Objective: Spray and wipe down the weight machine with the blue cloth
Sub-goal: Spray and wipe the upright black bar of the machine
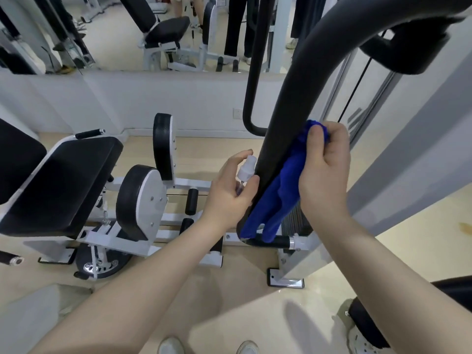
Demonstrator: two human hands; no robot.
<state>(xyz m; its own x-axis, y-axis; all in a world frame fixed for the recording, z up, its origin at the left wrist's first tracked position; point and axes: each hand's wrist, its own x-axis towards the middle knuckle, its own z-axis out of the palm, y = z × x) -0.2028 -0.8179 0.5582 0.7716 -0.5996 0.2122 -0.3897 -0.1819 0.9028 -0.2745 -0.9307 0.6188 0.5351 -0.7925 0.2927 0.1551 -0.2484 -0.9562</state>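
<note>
- two pale shoe toes (170, 345) show at the bottom edge, on the glossy beige floor (255, 310).
- the left hand (231, 191) has its fingers curled round a small spray bottle (245, 169); the white nozzle stands up above the fist, just beside the left edge of the bar, and the clear body is mostly hidden in the palm.
- the right hand (323, 172) grips the blue cloth (278, 190), bunching its top end between thumb and fingers and pressing it against the right side of the thick black padded bar (301, 93) of the weight machine.
- the cloth hangs down along the bar in two folds; its lower end reaches the short black handle with a chrome collar (277, 241) at the bar's foot.
- behind the cloth, a stack of grey weight plates (295, 221) sits inside the pale frame (314, 249).
- to the left, apart from the hands, stands another machine with black pads and a white frame (139, 200).
- farther off, a white low wall carries a wall mirror (122, 34) that reflects gym benches and people's legs.
</note>
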